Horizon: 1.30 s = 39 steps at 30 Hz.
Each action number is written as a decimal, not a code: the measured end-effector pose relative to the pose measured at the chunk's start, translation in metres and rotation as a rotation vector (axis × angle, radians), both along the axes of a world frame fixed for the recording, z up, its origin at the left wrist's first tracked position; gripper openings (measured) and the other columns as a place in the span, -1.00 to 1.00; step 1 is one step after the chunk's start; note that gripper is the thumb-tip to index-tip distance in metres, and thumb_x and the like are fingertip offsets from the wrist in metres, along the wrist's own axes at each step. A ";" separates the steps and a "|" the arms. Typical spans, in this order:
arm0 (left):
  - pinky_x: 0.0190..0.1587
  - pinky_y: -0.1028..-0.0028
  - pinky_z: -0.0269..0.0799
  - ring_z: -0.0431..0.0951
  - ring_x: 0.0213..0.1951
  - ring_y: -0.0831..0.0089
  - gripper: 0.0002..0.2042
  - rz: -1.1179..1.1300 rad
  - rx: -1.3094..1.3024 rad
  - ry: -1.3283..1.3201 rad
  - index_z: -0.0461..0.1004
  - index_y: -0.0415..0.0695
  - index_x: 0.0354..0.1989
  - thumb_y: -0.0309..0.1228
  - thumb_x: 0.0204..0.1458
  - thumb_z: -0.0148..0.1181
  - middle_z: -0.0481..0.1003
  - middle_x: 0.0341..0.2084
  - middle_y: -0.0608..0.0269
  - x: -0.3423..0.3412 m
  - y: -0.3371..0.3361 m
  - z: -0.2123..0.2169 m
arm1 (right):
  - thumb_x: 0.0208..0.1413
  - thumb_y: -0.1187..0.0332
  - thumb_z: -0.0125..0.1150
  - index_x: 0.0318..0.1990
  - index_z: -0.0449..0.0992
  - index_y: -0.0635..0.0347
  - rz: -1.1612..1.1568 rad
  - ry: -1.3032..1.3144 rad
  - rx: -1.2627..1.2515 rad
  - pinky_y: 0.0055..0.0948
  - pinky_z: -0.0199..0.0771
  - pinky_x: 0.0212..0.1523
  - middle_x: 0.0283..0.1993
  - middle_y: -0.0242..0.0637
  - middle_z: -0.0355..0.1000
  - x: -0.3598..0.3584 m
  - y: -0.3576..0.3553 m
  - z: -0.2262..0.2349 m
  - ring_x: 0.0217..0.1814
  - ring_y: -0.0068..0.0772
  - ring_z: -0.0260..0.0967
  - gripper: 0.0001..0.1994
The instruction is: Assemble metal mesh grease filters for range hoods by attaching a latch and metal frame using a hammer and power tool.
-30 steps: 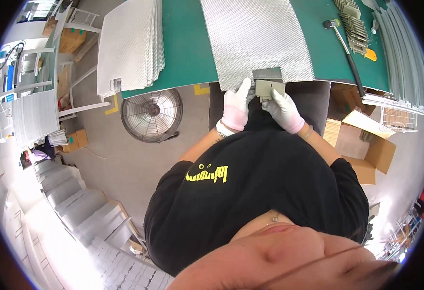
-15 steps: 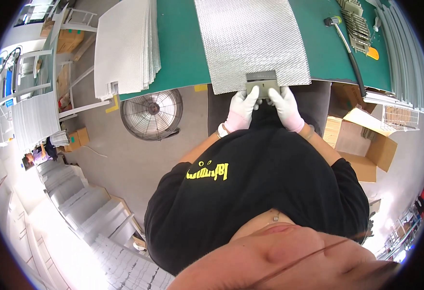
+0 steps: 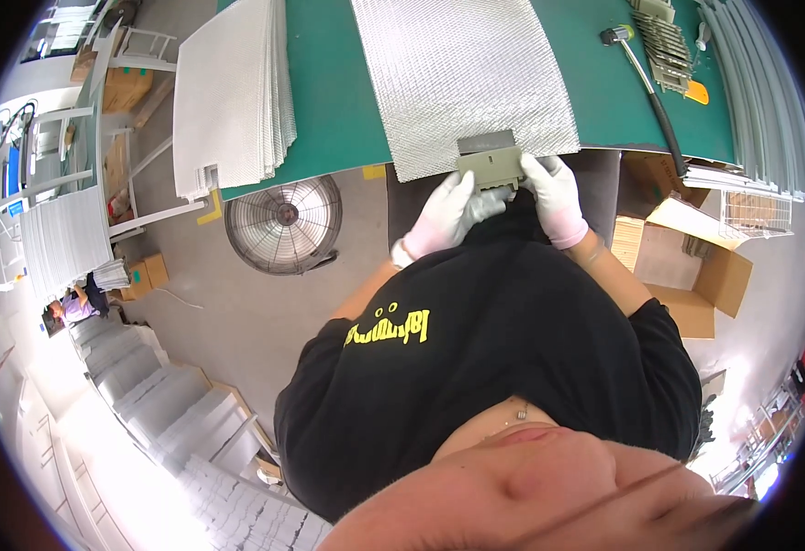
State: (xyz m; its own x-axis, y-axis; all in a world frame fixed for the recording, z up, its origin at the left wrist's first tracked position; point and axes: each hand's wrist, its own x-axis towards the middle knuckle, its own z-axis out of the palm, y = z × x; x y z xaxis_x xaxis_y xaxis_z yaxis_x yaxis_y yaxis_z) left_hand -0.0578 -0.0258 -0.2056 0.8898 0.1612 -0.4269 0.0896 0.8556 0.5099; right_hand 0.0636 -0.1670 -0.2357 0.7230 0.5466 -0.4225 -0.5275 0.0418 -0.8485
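Observation:
A grey-green metal clip plate [image 3: 491, 170] with a toothed lower edge sits at the notch in the near edge of a silvery mesh panel [image 3: 467, 83]. My right hand [image 3: 554, 197], in a white glove with a pink cuff, grips the plate's right end between thumb and fingers. Just below its left corner is my left hand [image 3: 447, 216], gloved the same way. Thumb and fingers there are apart, the fingers smeared by motion, and nothing shows in its grasp. The plate's underside is hidden.
On the green table [image 3: 324, 101], a stack of mesh panels [image 3: 228, 101] lies left; a mallet [image 3: 646, 78], several metal clips [image 3: 664, 50] and long grey strips [image 3: 760, 101] lie right. A floor fan [image 3: 285, 220] stands left below, an open cardboard box [image 3: 696, 294] right.
My left hand has come off the plate and dropped down and left. The plate now sits tilted, more of its face showing, with my right hand at its right end. The view has shifted slightly.

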 end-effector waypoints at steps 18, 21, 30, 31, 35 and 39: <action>0.39 -0.27 -0.27 0.08 0.42 -0.12 -0.37 -0.552 2.387 -0.274 0.26 0.17 0.39 0.12 0.17 0.03 0.15 0.39 -0.06 0.108 0.014 0.031 | 0.49 0.17 -0.34 0.08 0.44 0.36 -0.312 -0.356 -0.197 -0.40 0.48 -0.05 -0.04 -0.23 0.50 -0.007 -0.024 -0.033 -0.02 -0.43 0.48 -0.55; 0.40 -0.26 -0.25 0.09 0.40 -0.17 -0.41 -0.510 2.402 -0.124 0.26 0.15 0.39 0.02 0.20 0.03 0.14 0.40 -0.07 0.106 0.011 0.036 | 0.47 0.21 -0.17 -0.05 0.47 0.30 -0.134 -0.353 -0.008 -0.49 0.45 -0.10 -0.16 -0.39 0.47 0.019 -0.029 -0.032 -0.15 -0.52 0.42 -0.66; 0.40 -0.24 -0.21 0.09 0.39 -0.19 -0.45 -0.554 2.314 -0.191 0.31 0.15 0.36 -0.08 0.16 0.09 0.18 0.35 -0.06 0.089 -0.002 0.038 | 0.34 0.30 0.16 -0.14 0.51 0.23 -0.341 -0.101 0.146 -0.59 0.41 -0.19 -0.23 -0.49 0.45 -0.015 -0.032 0.002 -0.23 -0.70 0.34 -0.83; 0.39 -0.24 -0.21 0.11 0.38 -0.12 -0.46 -0.527 2.335 -0.190 0.35 0.15 0.32 -0.07 0.14 0.11 0.21 0.33 0.00 0.088 -0.003 0.038 | 0.34 0.30 0.15 -0.16 0.52 0.22 -0.347 -0.111 0.125 -0.58 0.41 -0.22 -0.26 -0.50 0.45 -0.015 -0.033 0.003 -0.26 -0.70 0.33 -0.83; 0.39 -0.25 -0.21 0.10 0.38 -0.11 -0.46 -0.545 2.329 -0.176 0.35 0.17 0.32 -0.07 0.13 0.12 0.19 0.34 0.01 0.090 -0.004 0.040 | 0.35 0.29 0.14 -0.22 0.54 0.20 -0.278 -0.135 0.067 -0.57 0.38 -0.27 -0.32 -0.54 0.44 -0.008 -0.039 -0.006 -0.31 -0.73 0.31 -0.82; 0.39 -0.26 -0.20 0.12 0.36 -0.17 -0.46 -0.546 2.330 -0.196 0.35 0.17 0.32 -0.08 0.12 0.12 0.20 0.34 -0.04 0.090 -0.003 0.037 | 0.36 0.27 0.13 -0.27 0.52 0.17 -0.223 -0.118 0.025 -0.58 0.36 -0.29 -0.34 -0.56 0.42 -0.007 -0.035 0.000 -0.33 -0.75 0.28 -0.80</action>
State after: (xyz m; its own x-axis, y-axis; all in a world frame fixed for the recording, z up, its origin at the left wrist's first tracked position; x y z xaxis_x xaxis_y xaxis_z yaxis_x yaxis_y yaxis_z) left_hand 0.0326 -0.0287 -0.1690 0.9893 -0.1107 0.0953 -0.1300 -0.9650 0.2278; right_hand 0.0571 -0.2021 -0.2357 0.8702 0.3774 -0.3168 -0.4005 0.1673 -0.9009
